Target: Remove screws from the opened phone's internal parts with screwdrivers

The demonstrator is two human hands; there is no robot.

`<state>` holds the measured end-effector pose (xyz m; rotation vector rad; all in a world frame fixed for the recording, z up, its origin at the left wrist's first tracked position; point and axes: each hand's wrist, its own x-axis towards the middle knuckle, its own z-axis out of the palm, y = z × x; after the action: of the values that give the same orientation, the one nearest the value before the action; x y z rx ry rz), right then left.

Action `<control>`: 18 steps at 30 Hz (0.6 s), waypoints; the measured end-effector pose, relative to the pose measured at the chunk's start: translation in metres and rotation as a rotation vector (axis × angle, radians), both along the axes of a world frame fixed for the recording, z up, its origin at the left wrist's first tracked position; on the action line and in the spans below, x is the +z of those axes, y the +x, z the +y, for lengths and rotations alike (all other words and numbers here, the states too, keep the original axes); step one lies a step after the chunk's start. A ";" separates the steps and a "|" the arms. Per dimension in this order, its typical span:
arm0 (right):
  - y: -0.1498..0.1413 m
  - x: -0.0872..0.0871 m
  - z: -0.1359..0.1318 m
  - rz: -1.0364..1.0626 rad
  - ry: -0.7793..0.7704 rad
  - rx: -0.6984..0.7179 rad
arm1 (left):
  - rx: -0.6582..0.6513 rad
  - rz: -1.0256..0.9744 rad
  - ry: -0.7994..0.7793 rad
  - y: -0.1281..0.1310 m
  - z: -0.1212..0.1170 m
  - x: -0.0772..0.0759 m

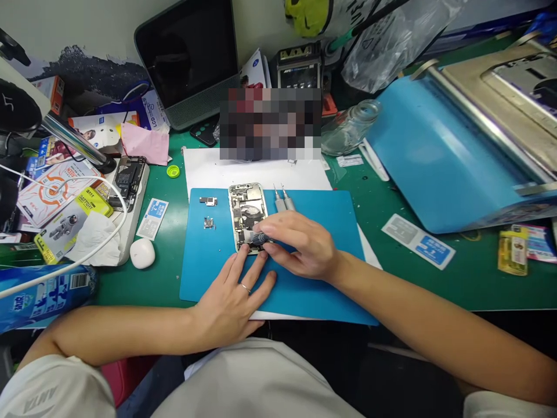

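An opened smartphone (247,203), its inner parts exposed, lies on a blue mat (322,244). My left hand (232,302) lies with its fingers spread, the fingertips at the phone's lower edge. Over the lower part of the phone, my right hand (300,244) pinches a small dark ribbed object (260,238); its exact kind cannot be made out. Two grey screwdrivers (284,201) rest just above the right hand. Small metal phone parts (209,201) and a second little cluster of parts (209,223) are to the left of the phone.
A white earbud case (142,253) and a label card (152,219) are left of the mat. At the back stand a dark screen (187,58) and a glass jar (350,130). A large blue-covered machine (418,145) occupies the right. A white cable (124,217) arches over the left clutter.
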<state>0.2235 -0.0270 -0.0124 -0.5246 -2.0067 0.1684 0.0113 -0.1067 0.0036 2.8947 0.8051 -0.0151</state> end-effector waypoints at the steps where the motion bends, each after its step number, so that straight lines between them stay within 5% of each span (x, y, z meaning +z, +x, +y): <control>1: 0.000 0.000 0.000 -0.002 -0.012 0.009 | -0.001 0.001 -0.004 0.000 0.000 0.000; 18: 0.005 0.003 -0.001 -0.026 0.028 -0.064 | -0.003 0.008 -0.047 0.001 -0.001 -0.002</control>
<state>0.2286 -0.0280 -0.0099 -0.5750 -2.0123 0.0948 0.0119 -0.1074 0.0015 2.8536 0.7914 -0.0455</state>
